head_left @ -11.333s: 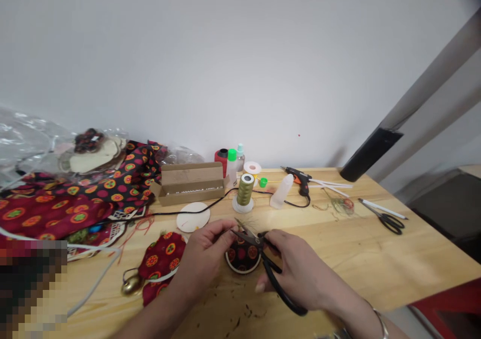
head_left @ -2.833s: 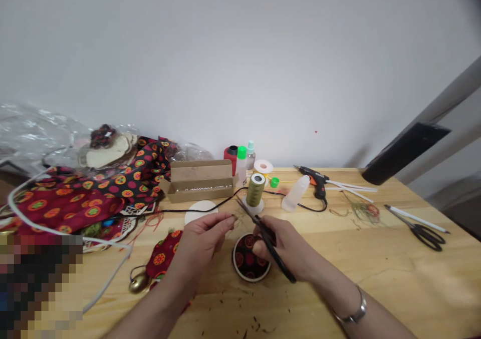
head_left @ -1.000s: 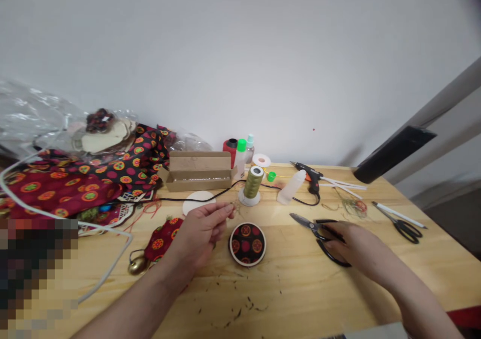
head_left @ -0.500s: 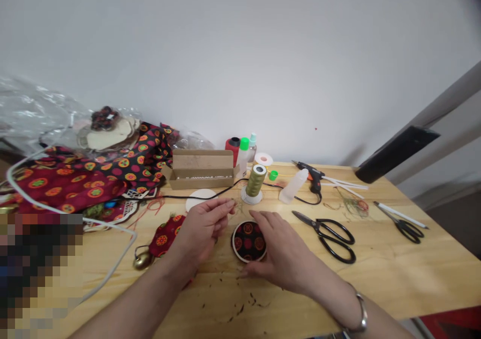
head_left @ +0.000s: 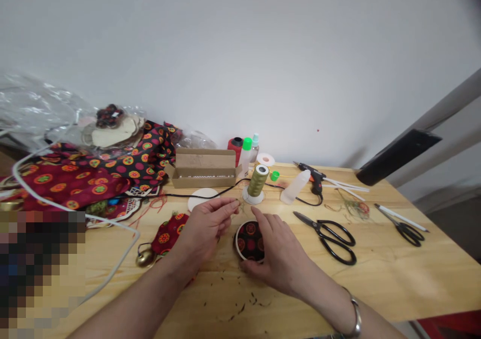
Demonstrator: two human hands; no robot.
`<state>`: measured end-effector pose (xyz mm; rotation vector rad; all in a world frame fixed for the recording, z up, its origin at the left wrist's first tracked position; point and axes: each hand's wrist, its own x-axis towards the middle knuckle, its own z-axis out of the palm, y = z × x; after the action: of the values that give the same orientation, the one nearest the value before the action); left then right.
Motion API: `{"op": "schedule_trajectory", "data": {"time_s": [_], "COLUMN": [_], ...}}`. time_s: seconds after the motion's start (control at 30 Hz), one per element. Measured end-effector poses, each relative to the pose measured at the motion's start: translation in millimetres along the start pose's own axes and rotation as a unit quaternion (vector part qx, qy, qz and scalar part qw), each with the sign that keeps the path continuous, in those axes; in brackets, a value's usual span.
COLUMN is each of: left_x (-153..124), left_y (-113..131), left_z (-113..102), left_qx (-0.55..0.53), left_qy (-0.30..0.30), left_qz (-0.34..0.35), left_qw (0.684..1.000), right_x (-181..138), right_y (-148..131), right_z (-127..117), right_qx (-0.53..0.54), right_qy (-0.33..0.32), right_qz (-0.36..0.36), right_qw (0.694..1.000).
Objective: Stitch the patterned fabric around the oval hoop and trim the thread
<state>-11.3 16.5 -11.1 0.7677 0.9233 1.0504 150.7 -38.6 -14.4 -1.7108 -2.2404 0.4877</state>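
Observation:
My left hand [head_left: 208,224] is pinched, thumb against forefinger, above the table left of the thread spool. What is between those fingertips is too small to make out. My right hand [head_left: 280,251] curves around a round piece of dark patterned fabric with a white rim [head_left: 248,241], thumb on its near edge and fingers over its right side. Just beyond the hands stands a spool of olive thread [head_left: 258,181]. A dark red patterned fabric piece [head_left: 169,233] lies under my left forearm, with a brass bell [head_left: 145,258] beside it.
Black-handled scissors [head_left: 330,236] lie right of my right hand, and smaller scissors [head_left: 406,231] farther right. Behind are an open cardboard box [head_left: 205,176], a white squeeze bottle [head_left: 295,188] and a glue gun [head_left: 315,179]. Patterned fabric [head_left: 75,171] and a white cable [head_left: 112,224] occupy the left.
My right hand has come a little farther over the round fabric piece, covering more of its right side. My left hand keeps its pinch. The whole view has shifted slightly.

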Motion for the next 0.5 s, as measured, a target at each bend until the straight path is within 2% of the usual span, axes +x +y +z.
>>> {"op": "schedule_trajectory", "data": {"time_s": [0.2, 0.33, 0.4, 0.5], "left_x": [-3.3, -7.2, -8.9, -10.9], "left_y": [0.9, 0.9, -0.7, -4.4], "left_z": [3.8, 5.9, 6.7, 8.5], "left_qx": [0.050, 0.139, 0.184, 0.228], "left_qy": [0.013, -0.036, -0.070, -0.101], "left_qz": [-0.006, -0.038, -0.016, 0.057], "left_qw": [0.999, 0.989, 0.980, 0.967], "right_x": [-6.9, -7.5, -6.3, -3.5], "right_y": [10.9, 16.8, 18.5, 18.3], "right_z": [-13.3, -13.7, -9.9, -3.0], "right_qx": [0.037, 0.015, -0.007, -0.053], "right_qy": [0.075, 0.141, 0.175, 0.218], "right_qz": [-0.032, -0.045, -0.064, -0.097], "right_qw": [0.996, 0.989, 0.982, 0.970]}}
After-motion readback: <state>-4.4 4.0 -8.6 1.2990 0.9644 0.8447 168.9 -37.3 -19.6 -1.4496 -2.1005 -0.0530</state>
